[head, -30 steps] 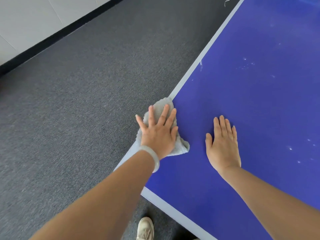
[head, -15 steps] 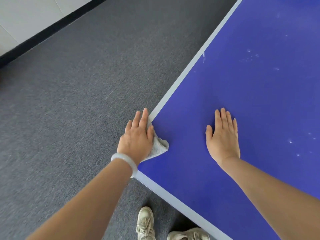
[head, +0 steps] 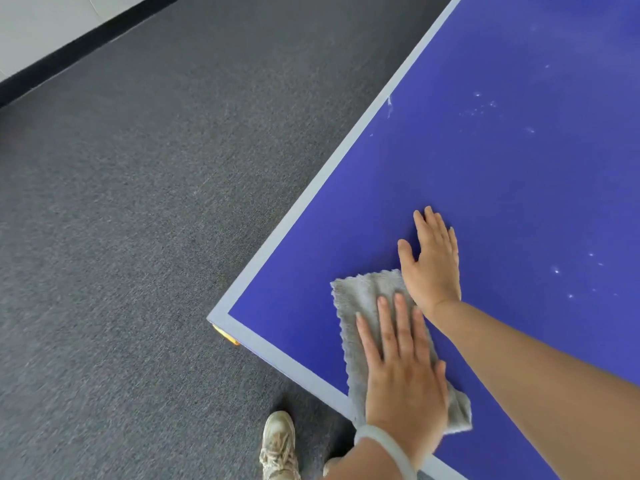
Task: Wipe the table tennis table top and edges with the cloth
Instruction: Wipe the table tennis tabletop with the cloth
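Observation:
The blue table tennis table top (head: 485, 174) with its pale grey border fills the right side; its near left corner (head: 216, 315) is in view. A grey cloth (head: 360, 303) lies flat on the top by the near edge. My left hand (head: 401, 375) presses flat on the cloth with straight fingers. My right hand (head: 433, 261) rests flat on the bare top just beyond and to the right of the cloth, fingers straight, its heel touching the cloth's far corner. White specks (head: 481, 105) dot the top further away.
Dark grey carpet (head: 138, 220) covers the floor to the left. A black skirting strip and white wall (head: 41, 26) run along the top left. My shoe (head: 278, 445) stands on the carpet by the near edge. An orange-yellow part (head: 225, 336) shows under the corner.
My left hand has slid the cloth from the left side edge, past the corner, rightwards onto the top along the near edge. My right hand has stayed flat on the top.

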### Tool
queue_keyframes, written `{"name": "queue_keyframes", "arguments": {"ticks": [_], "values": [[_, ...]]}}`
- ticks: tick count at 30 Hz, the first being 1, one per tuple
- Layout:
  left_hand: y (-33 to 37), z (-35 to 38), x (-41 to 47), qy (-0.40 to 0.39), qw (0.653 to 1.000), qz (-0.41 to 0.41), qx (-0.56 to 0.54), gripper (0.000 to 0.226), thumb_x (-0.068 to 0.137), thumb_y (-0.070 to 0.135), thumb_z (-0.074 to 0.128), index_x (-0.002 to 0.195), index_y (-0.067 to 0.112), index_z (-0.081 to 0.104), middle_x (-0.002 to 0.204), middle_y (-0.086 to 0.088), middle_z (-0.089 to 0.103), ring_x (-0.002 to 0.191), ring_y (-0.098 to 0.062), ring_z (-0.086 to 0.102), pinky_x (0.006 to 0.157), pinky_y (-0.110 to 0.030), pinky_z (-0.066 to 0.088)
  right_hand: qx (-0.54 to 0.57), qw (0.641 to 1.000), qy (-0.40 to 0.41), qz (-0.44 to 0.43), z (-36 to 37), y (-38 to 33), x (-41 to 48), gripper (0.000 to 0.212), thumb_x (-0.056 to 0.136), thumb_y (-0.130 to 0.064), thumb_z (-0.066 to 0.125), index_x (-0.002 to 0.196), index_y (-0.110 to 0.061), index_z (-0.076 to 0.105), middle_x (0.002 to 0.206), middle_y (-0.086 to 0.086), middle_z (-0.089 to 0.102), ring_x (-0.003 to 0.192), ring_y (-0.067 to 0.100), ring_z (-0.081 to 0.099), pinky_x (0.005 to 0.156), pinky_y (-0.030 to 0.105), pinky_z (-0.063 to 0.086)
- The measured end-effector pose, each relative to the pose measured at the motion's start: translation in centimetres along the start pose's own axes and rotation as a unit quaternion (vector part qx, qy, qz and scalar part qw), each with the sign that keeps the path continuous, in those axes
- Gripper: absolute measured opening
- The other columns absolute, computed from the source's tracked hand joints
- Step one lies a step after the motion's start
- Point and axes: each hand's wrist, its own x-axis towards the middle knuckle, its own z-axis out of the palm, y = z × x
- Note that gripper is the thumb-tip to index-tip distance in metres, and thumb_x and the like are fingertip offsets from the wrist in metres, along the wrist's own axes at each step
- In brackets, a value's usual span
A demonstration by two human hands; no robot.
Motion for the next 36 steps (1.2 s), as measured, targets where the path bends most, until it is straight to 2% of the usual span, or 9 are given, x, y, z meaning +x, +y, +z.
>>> {"name": "queue_keyframes", "arguments": {"ticks": [3, 7, 10, 14, 19, 23, 28, 31, 36], "values": [[0.1, -1.0, 0.6, -0.004, 0.996, 0.045, -0.079, 0.068, 0.099, 0.034, 0.014, 0.156, 0.006, -0.008, 0.164, -0.011, -0.02, 0.145, -0.025, -0.033, 0.117, -0.053, -0.018, 0.068, 0.997, -0.026, 0.016, -0.8, -0.2, 0.3, 0.054, 0.105, -0.032, 0.039, 0.157, -0.022, 0.026, 0.166, -0.006, 0.011, 0.152, 0.005, 0.0, 0.124, 0.029, -0.007], [-7.3, -4.2, 3.6, 0.113, 0.985, 0.052, -0.117, 0.063, 0.093, 0.008, 0.04, 0.154, 0.004, 0.025, 0.164, -0.01, 0.015, 0.153, -0.022, 0.001, 0.124, -0.042, 0.006, 0.211, 0.974, -0.069, 0.044, -3.5, -0.3, -0.4, 0.047, 0.106, -0.023, 0.044, 0.152, -0.023, 0.036, 0.165, -0.01, 0.016, 0.144, -0.009, 0.0, 0.125, 0.031, 0.0], [-12.0, -5.4, 6.8, 0.1, 0.994, 0.034, -0.021, 0.057, 0.103, 0.02, 0.025, 0.156, 0.005, 0.012, 0.166, -0.01, 0.002, 0.153, -0.024, -0.006, 0.124, -0.04, 0.0, 0.116, 0.992, 0.033, -0.047, -3.3, -0.6, -5.7, 0.044, 0.105, -0.013, 0.043, 0.149, -0.012, 0.042, 0.162, -0.002, 0.027, 0.152, 0.007, 0.012, 0.125, 0.032, 0.012], [-12.9, -4.2, 8.1, 0.066, 0.993, 0.09, 0.034, 0.059, 0.105, 0.033, 0.007, 0.158, 0.009, 0.008, 0.166, -0.009, 0.001, 0.153, -0.023, -0.003, 0.124, -0.043, 0.001, -0.099, 0.976, -0.047, -0.189, 0.1, -0.3, -14.0, 0.055, 0.106, -0.032, 0.026, 0.156, -0.008, 0.026, 0.165, 0.005, 0.017, 0.153, 0.02, 0.015, 0.122, 0.038, 0.015], [-13.2, -3.5, 8.4, 0.092, 0.991, 0.095, 0.023, 0.058, 0.103, 0.029, 0.016, 0.156, 0.007, 0.023, 0.164, -0.009, 0.019, 0.152, -0.024, 0.016, 0.124, -0.045, 0.015, -0.144, 0.989, -0.004, 0.035, -3.3, 7.5, -7.7, 0.063, 0.102, -0.039, 0.003, 0.158, -0.009, 0.0, 0.167, 0.003, -0.004, 0.153, 0.013, -0.008, 0.125, 0.036, 0.0], [-13.1, -3.3, 8.6, 0.085, 0.992, 0.084, 0.04, 0.061, 0.101, 0.029, 0.007, 0.158, 0.008, 0.012, 0.166, -0.007, 0.01, 0.153, -0.023, 0.008, 0.124, -0.044, 0.01, -0.119, 0.972, 0.023, 0.199, -3.9, 7.4, -4.6, 0.062, 0.104, -0.033, 0.019, 0.159, -0.012, -0.002, 0.167, 0.007, -0.006, 0.154, 0.021, -0.009, 0.125, 0.042, -0.001], [-13.1, -3.4, 8.6, 0.092, 0.991, 0.093, 0.042, 0.061, 0.1, 0.027, 0.008, 0.157, 0.007, 0.014, 0.165, -0.009, 0.011, 0.153, -0.023, 0.007, 0.124, -0.045, 0.012, -0.158, 0.985, -0.021, -0.057, 2.2, -2.8, -9.6, 0.063, 0.104, -0.045, 0.02, 0.16, -0.018, 0.011, 0.167, 0.008, 0.004, 0.154, 0.033, -0.002, 0.124, 0.052, 0.003], [-13.3, -3.4, 8.5, 0.095, 0.99, 0.098, 0.037, 0.061, 0.1, 0.027, 0.012, 0.156, 0.007, 0.018, 0.164, -0.009, 0.015, 0.153, -0.024, 0.011, 0.124, -0.046, 0.015, -0.158, 0.975, -0.051, -0.151, 1.0, -0.7, -9.9, 0.06, 0.105, -0.048, 0.019, 0.159, -0.023, 0.014, 0.167, 0.0, 0.006, 0.154, 0.023, 0.001, 0.124, 0.046, 0.005], [-12.8, -3.4, 8.4, 0.106, 0.99, 0.086, 0.021, 0.06, 0.101, 0.03, 0.018, 0.154, 0.005, 0.029, 0.161, -0.01, 0.027, 0.15, -0.026, 0.024, 0.122, -0.047, 0.02, -0.149, 0.984, -0.002, 0.096, -5.9, 12.4, -8.9, 0.06, 0.104, -0.043, 0.014, 0.159, -0.025, 0.0, 0.167, -0.005, -0.005, 0.153, 0.013, -0.011, 0.125, 0.036, -0.006]]}}
